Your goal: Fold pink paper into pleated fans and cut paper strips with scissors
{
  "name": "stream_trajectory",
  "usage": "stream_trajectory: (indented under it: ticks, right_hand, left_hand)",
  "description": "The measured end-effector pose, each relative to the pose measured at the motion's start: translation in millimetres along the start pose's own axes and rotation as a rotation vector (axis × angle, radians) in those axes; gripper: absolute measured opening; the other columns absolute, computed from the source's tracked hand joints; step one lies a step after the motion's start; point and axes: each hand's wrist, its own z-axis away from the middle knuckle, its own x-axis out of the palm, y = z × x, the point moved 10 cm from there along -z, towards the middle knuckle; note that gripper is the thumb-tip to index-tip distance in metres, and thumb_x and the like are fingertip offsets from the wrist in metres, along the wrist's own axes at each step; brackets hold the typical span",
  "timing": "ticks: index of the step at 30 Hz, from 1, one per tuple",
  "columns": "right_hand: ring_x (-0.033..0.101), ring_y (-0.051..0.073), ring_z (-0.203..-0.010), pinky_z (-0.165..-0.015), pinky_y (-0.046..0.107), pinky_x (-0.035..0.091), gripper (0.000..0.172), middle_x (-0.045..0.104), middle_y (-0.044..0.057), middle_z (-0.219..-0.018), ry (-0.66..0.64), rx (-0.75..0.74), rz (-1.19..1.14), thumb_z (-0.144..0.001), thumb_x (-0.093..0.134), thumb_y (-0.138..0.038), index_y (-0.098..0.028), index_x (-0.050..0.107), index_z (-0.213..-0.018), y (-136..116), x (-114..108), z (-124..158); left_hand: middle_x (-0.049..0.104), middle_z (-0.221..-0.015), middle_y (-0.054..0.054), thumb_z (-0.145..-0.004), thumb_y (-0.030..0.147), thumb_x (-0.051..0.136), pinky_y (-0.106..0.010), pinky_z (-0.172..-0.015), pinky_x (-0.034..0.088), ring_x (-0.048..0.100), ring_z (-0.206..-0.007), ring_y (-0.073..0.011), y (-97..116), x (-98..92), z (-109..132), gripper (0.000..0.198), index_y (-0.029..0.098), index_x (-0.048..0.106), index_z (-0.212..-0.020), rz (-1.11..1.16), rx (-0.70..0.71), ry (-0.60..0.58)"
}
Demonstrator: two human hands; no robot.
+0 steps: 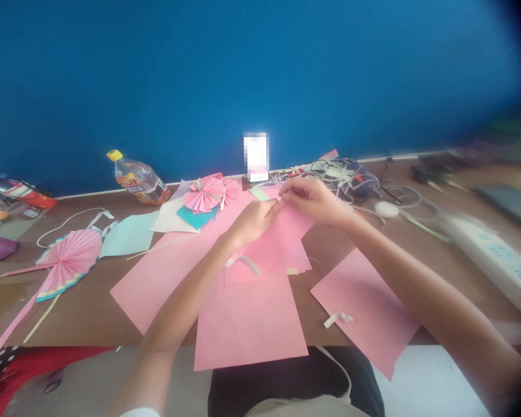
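Centrally, the pink sheet [278, 249]: up at the fingertips of two bare hands, above other pink paper on a brown tabletop [87, 324]; its lower edge blurs into the layers beneath.

Left hand [255, 219]: nearly closed, thumb against fingers, apparently pinching the sheet's upper edge.

Right hand [309, 200]: fingers curled, thumb and forefinger brought together on the same edge, just beside the left; the exact grip is too small to make out.

Paper handling: a light, even pinch would probably serve best, with both edges lined up before any pressure; thin stock like this likely creases wherever a thumb bears down, and slack below could drag it askew.

Soda bottle [141, 179]: clear plastic with an orange label and yellow cap on, tilted near the blue wall [260, 69]; what looks like a little dark liquid sits at its base, though the label hides part of it.

Pleated fan [72, 258]: pink, edged in yellow and blue, at the table's left.

Pink rosettes [204, 195]: grouped beyond the left hand, near a propped phone [257, 159].

White scrap [337, 318]: curled on the right-hand pink paper [373, 289].
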Motion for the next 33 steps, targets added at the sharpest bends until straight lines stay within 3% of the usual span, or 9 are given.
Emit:
stream_trajectory:
  ticks: [5,14,22,26,33]
  right_hand:
    - [0.051,0.014,-0.067,-0.065,0.029,0.038,0.015,0.061,0.001,-0.073,0.019,-0.004,0.028,-0.084,0.057,-0.027,-0.017,0.069,-0.085,2,-3,-1]
    - [0.053,0.015,-0.062,-0.059,0.028,0.037,0.019,0.061,0.000,-0.066,-0.019,0.039,-0.032,-0.082,0.063,-0.029,-0.020,0.069,-0.097,6,1,0]
    - [0.060,0.017,-0.072,-0.063,0.029,0.041,0.017,0.069,0.004,-0.083,-0.026,0.027,-0.012,-0.081,0.065,-0.029,-0.021,0.071,-0.095,7,-7,0]
    - [0.062,0.018,-0.075,-0.065,0.030,0.044,0.017,0.071,0.005,-0.088,-0.087,0.015,0.015,-0.081,0.063,-0.028,-0.021,0.071,-0.094,6,-1,-1]
    - [0.065,0.020,-0.078,-0.067,0.030,0.045,0.015,0.072,0.005,-0.087,-0.038,0.028,0.007,-0.079,0.063,-0.024,-0.021,0.071,-0.091,8,-6,1]
  left_hand:
    - [0.043,-0.058,0.002,-0.098,0.055,0.031,-0.027,-0.056,0.025,0.043,-0.053,-0.0125,-1,-0.2,-1,0.047,0.019,0.044,-0.070,-0.071,0.006,0.009]
    - [0.039,-0.055,0.003,-0.098,0.053,0.036,-0.027,-0.056,0.023,0.037,-0.051,-0.0110,-4,-0.6,-3,0.047,0.018,0.048,-0.069,-0.083,0.036,0.020]
    - [0.039,-0.064,0.003,-0.096,0.052,0.037,-0.025,-0.056,0.025,0.037,-0.059,-0.0107,-2,4.0,0,0.043,0.018,0.042,-0.070,0.160,-0.019,-0.076]
    - [0.034,-0.063,0.003,-0.095,0.051,0.038,-0.026,-0.056,0.024,0.034,-0.059,-0.0103,-1,6.6,1,0.044,0.018,0.039,-0.068,0.192,-0.023,-0.100]
    - [0.035,-0.064,0.003,-0.093,0.053,0.042,-0.026,-0.056,0.023,0.034,-0.059,-0.0099,-7,10.4,0,0.044,0.018,0.037,-0.067,0.209,-0.051,-0.143]
